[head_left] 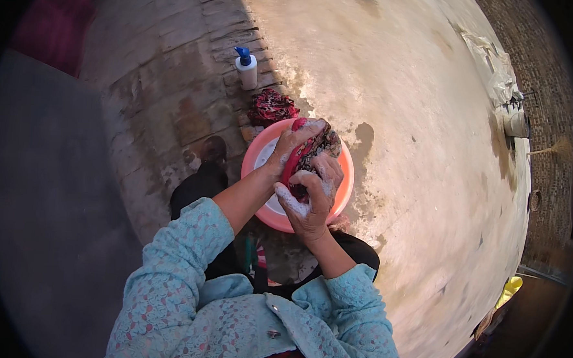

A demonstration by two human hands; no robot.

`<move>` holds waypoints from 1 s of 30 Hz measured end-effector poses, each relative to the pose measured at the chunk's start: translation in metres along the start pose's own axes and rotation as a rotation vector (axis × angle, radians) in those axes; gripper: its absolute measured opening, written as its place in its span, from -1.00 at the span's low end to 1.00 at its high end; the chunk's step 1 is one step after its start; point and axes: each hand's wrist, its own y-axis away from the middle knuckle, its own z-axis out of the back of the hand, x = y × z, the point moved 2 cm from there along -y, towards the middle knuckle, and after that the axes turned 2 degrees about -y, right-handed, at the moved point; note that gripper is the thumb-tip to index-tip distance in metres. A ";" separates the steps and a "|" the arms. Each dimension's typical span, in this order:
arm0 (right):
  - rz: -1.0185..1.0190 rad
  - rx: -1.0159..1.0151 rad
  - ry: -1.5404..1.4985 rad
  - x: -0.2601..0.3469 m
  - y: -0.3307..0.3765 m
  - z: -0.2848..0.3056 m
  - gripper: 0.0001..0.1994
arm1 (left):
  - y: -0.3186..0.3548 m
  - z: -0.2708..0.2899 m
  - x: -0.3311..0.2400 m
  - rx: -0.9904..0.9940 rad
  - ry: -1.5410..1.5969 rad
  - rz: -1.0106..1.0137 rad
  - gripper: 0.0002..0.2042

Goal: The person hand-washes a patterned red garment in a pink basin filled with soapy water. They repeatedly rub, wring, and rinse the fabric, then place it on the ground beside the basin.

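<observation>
Over a round pink basin (347, 166) I hold a wet, bunched patterned cloth (306, 155) in red, black and cream. My left hand (293, 144) grips its far left side, the fingers wrapped over it. Around the near right side, my right hand (313, 196) is closed on the same cloth, with white suds on its thumb and fingers. Part of the cloth is hidden by my hands. Whitish soapy water (265, 153) shows in the basin below.
A second red-and-black cloth (272, 108) lies on the bricks just beyond the basin. Past it stands a white pump bottle (247, 72) with a blue top. Brick paving (168, 95) is on the left, pale concrete (430, 154) on the right. A whitish bucket (515, 124) sits at the far right.
</observation>
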 end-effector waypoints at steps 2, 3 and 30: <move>-0.027 -0.028 0.019 -0.005 0.000 -0.004 -0.68 | -0.009 0.015 0.016 -0.080 -0.031 -0.006 -0.86; -0.120 -0.045 -0.049 -0.024 -0.003 -0.001 -0.70 | -0.004 0.019 0.025 -0.104 -0.029 -0.034 -0.85; -0.103 -0.044 0.042 -0.021 -0.005 -0.004 -0.75 | -0.014 0.037 0.033 -0.150 -0.591 -0.407 -0.91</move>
